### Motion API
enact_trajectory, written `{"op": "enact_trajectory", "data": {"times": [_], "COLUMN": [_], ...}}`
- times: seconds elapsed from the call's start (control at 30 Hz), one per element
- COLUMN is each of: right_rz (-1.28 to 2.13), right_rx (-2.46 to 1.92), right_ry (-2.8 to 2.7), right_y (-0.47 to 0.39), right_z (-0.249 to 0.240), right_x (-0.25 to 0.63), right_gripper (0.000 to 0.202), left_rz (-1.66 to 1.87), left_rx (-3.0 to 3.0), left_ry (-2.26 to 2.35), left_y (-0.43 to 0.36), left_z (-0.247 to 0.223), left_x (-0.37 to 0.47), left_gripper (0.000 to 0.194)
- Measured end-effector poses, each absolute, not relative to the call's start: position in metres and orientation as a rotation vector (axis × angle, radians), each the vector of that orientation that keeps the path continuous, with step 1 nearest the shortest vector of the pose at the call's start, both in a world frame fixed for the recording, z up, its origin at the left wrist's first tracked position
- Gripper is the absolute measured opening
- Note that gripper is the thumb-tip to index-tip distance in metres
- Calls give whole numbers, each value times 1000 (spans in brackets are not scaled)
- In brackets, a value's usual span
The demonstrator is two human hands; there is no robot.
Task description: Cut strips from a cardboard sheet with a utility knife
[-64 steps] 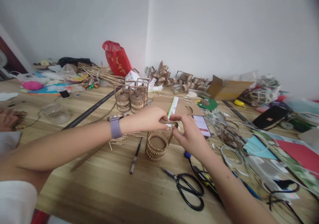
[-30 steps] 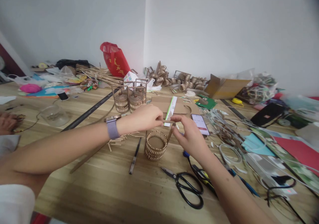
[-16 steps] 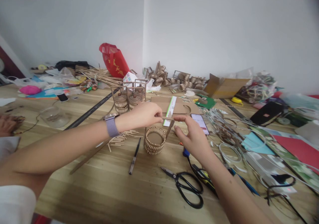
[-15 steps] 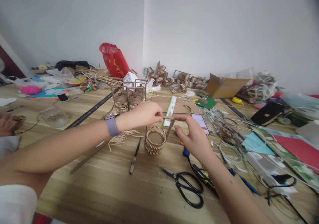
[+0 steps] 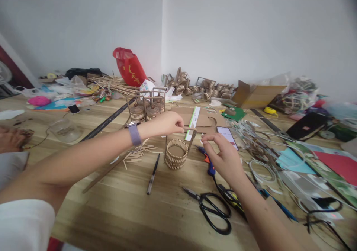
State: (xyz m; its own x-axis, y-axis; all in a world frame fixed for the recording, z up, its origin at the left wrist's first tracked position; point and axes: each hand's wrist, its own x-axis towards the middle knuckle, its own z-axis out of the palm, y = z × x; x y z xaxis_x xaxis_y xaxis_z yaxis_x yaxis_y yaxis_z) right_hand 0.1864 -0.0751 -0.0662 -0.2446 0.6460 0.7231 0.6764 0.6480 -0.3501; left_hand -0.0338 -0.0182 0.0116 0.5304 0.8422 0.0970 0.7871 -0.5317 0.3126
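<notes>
A small round basket point(image 5: 176, 160) of pale sticks and brown bands stands upright on the table, with a brown strip handle point(image 5: 192, 136) rising over it. At the handle's upper left corner, the fingers of my left hand point(image 5: 174, 122) are pinched on it; the wrist wears a watch on a purple band. To the right of the handle and apart from it is my right hand point(image 5: 223, 155). Its thumb and forefinger are drawn together, and whether something tiny lies between them I cannot make out. Below that hand lies a blue glue gun point(image 5: 211, 168).
Black-handled scissors point(image 5: 213, 210) and a pen point(image 5: 153, 174) lie in front. Loose sticks point(image 5: 136, 156) are at left, before lidded baskets point(image 5: 137, 113) in a frame. A ruler point(image 5: 194, 119), a phone point(image 5: 227, 137) and cables surround the right side. Another person's hand point(image 5: 9, 137) rests far left.
My right hand has come away from the handle, moving right and slightly down, and its thumb and forefinger have closed together. My left hand stays at the handle. The view has shifted slightly.
</notes>
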Motion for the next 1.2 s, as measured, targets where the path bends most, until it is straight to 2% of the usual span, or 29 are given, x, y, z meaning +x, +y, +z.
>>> {"op": "enact_trajectory", "data": {"times": [0.2,0.47,0.87,1.2], "right_rz": [-31,-3,77,145], "right_rx": [-1032,-1039,-1101,-1156], "right_ry": [-1939,-1947,-1933,-1907], "right_y": [-75,-80,-79,-79], "right_z": [-71,-76,-84,-89], "right_x": [189,193,196,202], "right_gripper": [11,10,13,17], "left_rz": [178,60,102,184], "left_rx": [2261,1844,1708,1708], "left_ry": [1252,1180,1194,1271], "left_y": [-3,5,15,37], "left_z": [24,19,15,48], "left_x": [-33,-24,-27,-52], "left_gripper": [32,25,15,15]}}
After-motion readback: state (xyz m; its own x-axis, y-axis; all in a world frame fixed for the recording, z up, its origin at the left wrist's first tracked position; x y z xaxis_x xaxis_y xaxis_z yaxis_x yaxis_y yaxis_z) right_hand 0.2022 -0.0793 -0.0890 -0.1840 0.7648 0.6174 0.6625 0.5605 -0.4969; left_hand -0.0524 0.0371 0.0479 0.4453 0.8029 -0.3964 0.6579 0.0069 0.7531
